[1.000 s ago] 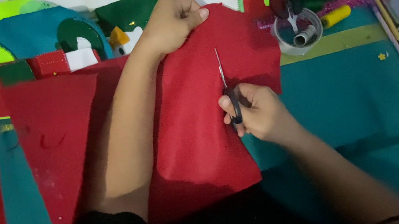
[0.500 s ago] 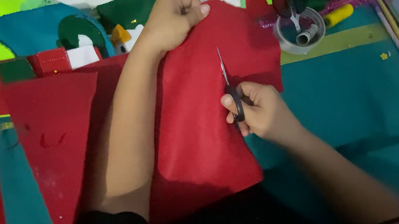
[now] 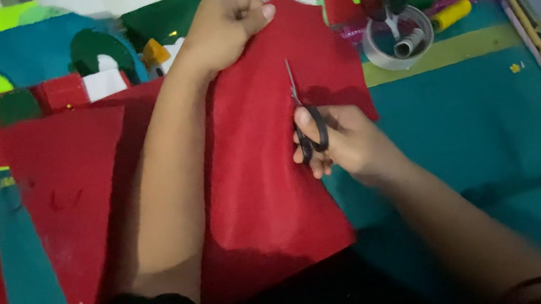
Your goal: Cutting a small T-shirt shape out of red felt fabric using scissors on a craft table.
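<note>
While your left hand (image 3: 221,28) is pinching the far edge of the red felt sheet (image 3: 266,174), your right hand (image 3: 340,142) is gripping black scissors (image 3: 304,115) closed around their handles, blades lying on the felt, left of the round tub (image 3: 400,42).

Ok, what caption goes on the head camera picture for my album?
Right hand cuts red felt with scissors; left hand holds its top.

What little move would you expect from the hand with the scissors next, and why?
Probably another snip further up: the scissors in the right hand point up the red felt sheet toward its far edge, which the left hand pinches taut.
</note>
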